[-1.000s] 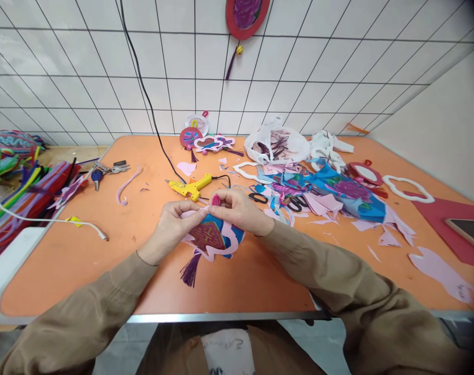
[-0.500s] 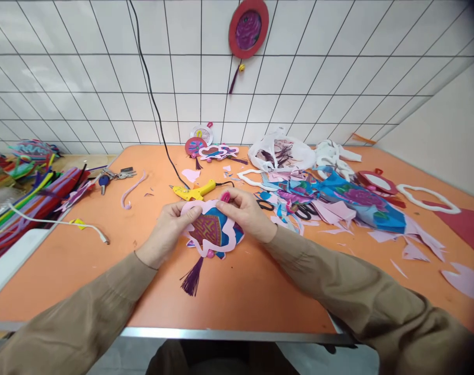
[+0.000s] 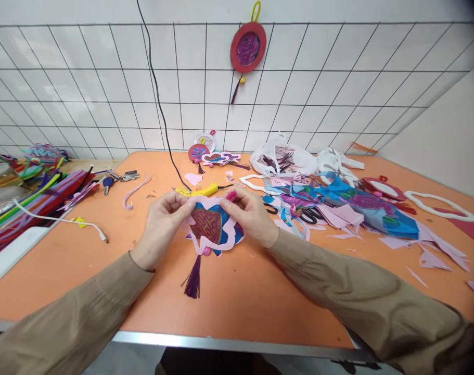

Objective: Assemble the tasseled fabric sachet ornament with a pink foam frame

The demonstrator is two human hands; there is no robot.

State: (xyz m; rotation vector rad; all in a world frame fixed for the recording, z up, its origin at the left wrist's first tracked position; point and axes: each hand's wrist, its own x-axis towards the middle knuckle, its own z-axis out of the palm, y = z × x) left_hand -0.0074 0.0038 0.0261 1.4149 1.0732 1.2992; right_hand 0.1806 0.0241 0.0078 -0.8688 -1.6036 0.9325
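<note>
Between both hands is a pendant (image 3: 207, 225) with a wavy pink border, patterned blue and brown cloth, a pink bead and a dark purple tassel (image 3: 192, 279) hanging below. My left hand (image 3: 162, 221) pinches its upper left edge between thumb and fingers. At the upper right edge, my right hand (image 3: 253, 213) grips it, thumb on the front. A small magenta loop (image 3: 231, 195) sticks up by the right fingertips. Just behind the hands lies a yellow glue gun (image 3: 201, 190), partly covered by them.
Cloth and pink paper scraps (image 3: 346, 213) spread over the right side, with black scissor handles among them. A white plastic bag (image 3: 283, 156) and finished pendants (image 3: 217, 158) stand at the back. Keys (image 3: 123, 177), a white cable (image 3: 61, 222) and coloured pipe cleaners (image 3: 41, 203) are at left.
The camera view has tilted up, showing more wall. Both hands still hold the pendant, and my left hand's grip has shifted slightly along its upper left edge.
</note>
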